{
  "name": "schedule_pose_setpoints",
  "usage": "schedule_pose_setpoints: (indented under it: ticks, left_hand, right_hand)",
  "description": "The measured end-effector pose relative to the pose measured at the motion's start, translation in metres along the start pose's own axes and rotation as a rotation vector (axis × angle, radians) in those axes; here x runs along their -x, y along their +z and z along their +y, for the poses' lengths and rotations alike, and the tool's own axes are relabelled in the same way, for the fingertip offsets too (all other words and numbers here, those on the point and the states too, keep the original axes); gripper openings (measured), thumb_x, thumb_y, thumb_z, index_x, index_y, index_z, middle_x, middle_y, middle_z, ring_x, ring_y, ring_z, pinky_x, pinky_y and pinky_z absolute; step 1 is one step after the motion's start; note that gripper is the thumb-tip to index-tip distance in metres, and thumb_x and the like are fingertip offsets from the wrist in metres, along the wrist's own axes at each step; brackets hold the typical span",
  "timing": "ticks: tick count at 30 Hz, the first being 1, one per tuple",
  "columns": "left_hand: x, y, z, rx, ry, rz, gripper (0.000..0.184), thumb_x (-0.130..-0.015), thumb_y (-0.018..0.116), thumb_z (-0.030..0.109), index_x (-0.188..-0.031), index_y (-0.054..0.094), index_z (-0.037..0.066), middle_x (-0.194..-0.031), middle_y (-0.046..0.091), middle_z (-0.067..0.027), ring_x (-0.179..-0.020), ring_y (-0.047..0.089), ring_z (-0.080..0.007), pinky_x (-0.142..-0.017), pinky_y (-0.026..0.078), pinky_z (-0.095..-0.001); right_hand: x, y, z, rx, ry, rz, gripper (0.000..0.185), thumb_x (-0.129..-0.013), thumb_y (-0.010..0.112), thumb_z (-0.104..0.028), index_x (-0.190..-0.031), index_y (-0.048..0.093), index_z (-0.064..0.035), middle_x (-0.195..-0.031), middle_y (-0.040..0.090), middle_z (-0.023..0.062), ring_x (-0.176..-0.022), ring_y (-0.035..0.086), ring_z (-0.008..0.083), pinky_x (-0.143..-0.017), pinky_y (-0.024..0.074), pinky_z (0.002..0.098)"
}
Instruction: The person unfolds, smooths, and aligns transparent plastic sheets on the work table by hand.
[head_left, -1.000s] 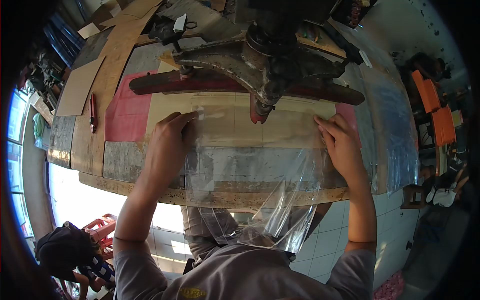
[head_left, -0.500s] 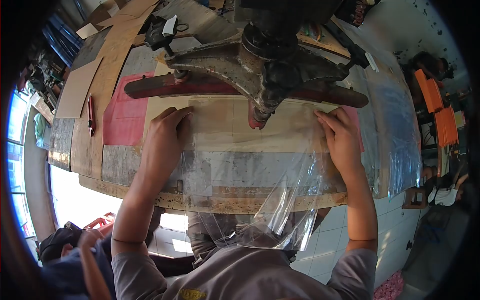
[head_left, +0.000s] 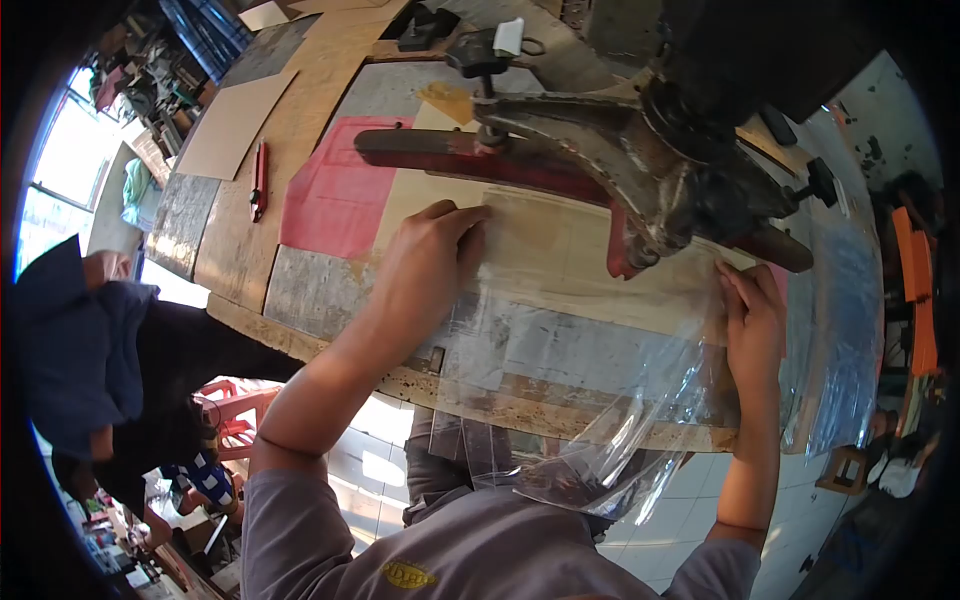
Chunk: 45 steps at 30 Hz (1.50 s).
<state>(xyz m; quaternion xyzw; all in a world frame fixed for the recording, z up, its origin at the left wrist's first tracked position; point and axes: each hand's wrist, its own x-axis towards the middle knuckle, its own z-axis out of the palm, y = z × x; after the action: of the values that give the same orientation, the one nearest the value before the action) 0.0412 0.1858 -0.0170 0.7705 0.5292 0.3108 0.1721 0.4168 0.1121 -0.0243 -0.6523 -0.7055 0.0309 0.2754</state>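
A clear plastic sheet (head_left: 625,430) stretches between my hands and hangs over the front edge of the table toward my body. My left hand (head_left: 432,255) pinches its far left corner, thumb against fingers. At the far right corner my right hand (head_left: 752,310) has the sheet between thumb and fingertips. Beneath the sheet lies a cream-coloured sheet (head_left: 580,285), with a pink-red sheet (head_left: 335,195) showing out to the left. Just beyond my fingers is the long dark red bar (head_left: 430,148) of a heavy metal press (head_left: 610,130). Its bar hides the sheet's far side in part.
A red cutter knife (head_left: 259,182) and a brown cardboard piece (head_left: 235,122) lie on the wooden table at left. More clear plastic (head_left: 845,340) hangs off the right side. Another person in dark blue clothing (head_left: 85,350) is close by on the left. Orange items (head_left: 915,270) are stacked far right.
The view has turned, so the press and both hands appear farther right. Both hands keep their pinch on the plastic sheet. The person at left has risen or come closer.
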Motion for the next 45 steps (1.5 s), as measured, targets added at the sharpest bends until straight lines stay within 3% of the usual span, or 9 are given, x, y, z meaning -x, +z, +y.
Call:
schedule_pose_setpoints:
  ticks: [9, 15, 18, 24, 27, 33, 36, 45]
  left_hand:
    - [0.001, 0.000, -0.003, 0.022, 0.008, -0.004, 0.023, -0.096, 0.068, 0.008, -0.115, 0.075, -0.002, -0.093, 0.070, -0.0217, -0.079, 0.069, -0.0386, -0.073, 0.054, -0.0431]
    - [0.001, 0.002, -0.004, 0.017, 0.008, -0.001, 0.023, -0.095, 0.068, 0.007, -0.114, 0.074, -0.004, -0.092, 0.069, -0.0224, -0.078, 0.069, -0.0397, -0.072, 0.054, -0.0435]
    - [0.001, 0.003, -0.004, 0.022, 0.023, 0.009, 0.023, -0.096, 0.068, 0.007, -0.114, 0.074, -0.005, -0.091, 0.069, -0.0225, -0.078, 0.069, -0.0398, -0.072, 0.054, -0.0438]
    - [0.001, 0.004, -0.004, 0.018, 0.019, 0.002, 0.023, -0.096, 0.066, 0.006, -0.115, 0.074, -0.005, -0.090, 0.069, -0.0228, -0.079, 0.068, -0.0409, -0.073, 0.054, -0.0444]
    - [0.000, 0.006, -0.005, 0.010, 0.034, 0.011, 0.023, -0.096, 0.066, 0.006, -0.116, 0.074, -0.004, -0.091, 0.069, -0.0231, -0.079, 0.068, -0.0413, -0.074, 0.054, -0.0446]
    - [0.000, 0.003, -0.002, -0.001, 0.015, -0.015, 0.022, -0.097, 0.064, 0.011, -0.114, 0.075, 0.000, -0.098, 0.071, -0.0224, -0.087, 0.069, -0.0441, -0.079, 0.056, -0.0497]
    - [-0.001, 0.004, -0.001, -0.003, 0.011, -0.009, 0.023, -0.097, 0.064, 0.012, -0.113, 0.075, 0.000, -0.098, 0.071, -0.0227, -0.087, 0.070, -0.0442, -0.079, 0.056, -0.0499]
    - [0.000, 0.010, -0.011, -0.050, 0.033, 0.008, 0.026, -0.096, 0.066, 0.014, -0.115, 0.076, 0.001, -0.096, 0.072, -0.0229, -0.088, 0.070, -0.0423, -0.081, 0.055, -0.0474]
  right_hand:
    - [0.000, -0.001, -0.001, -0.003, 0.042, -0.040, 0.032, -0.095, 0.064, 0.006, -0.124, 0.074, -0.0044, -0.105, 0.065, 0.0121, -0.094, 0.069, 0.0257, -0.082, 0.0542, 0.0367]
    - [0.000, 0.000, -0.002, 0.016, -0.014, -0.009, 0.032, -0.096, 0.064, 0.006, -0.124, 0.074, -0.0043, -0.107, 0.065, 0.0125, -0.097, 0.069, 0.0265, -0.085, 0.0542, 0.0372]
    - [0.000, -0.004, -0.007, 0.039, 0.060, -0.060, 0.032, -0.096, 0.063, 0.007, -0.124, 0.073, -0.0038, -0.109, 0.065, 0.0131, -0.099, 0.069, 0.0280, -0.086, 0.0544, 0.0381]
    - [0.000, 0.001, -0.003, 0.133, -0.085, 0.041, 0.029, -0.095, 0.067, 0.003, -0.122, 0.075, -0.0050, -0.108, 0.066, 0.0125, -0.099, 0.068, 0.0300, -0.085, 0.0537, 0.0410]
    - [0.000, 0.001, -0.003, 0.125, -0.047, 0.034, 0.022, -0.098, 0.066, -0.003, -0.118, 0.076, -0.0050, -0.106, 0.065, 0.0133, -0.109, 0.059, 0.0350, -0.090, 0.0486, 0.0455]
    - [0.002, 0.002, -0.003, 0.059, 0.023, 0.023, 0.022, -0.097, 0.068, -0.004, -0.117, 0.077, -0.0059, -0.104, 0.064, 0.0134, -0.104, 0.061, 0.0353, -0.089, 0.0496, 0.0456]
    - [0.000, 0.001, -0.001, 0.147, -0.132, 0.090, 0.023, -0.097, 0.069, -0.003, -0.119, 0.077, -0.0054, -0.097, 0.061, 0.0138, -0.088, 0.067, 0.0315, -0.076, 0.0529, 0.0428]
    - [0.005, 0.001, 0.000, 0.102, -0.063, 0.082, 0.021, -0.097, 0.069, -0.006, -0.117, 0.077, -0.0056, -0.098, 0.062, 0.0142, -0.087, 0.067, 0.0331, -0.075, 0.0516, 0.0439]
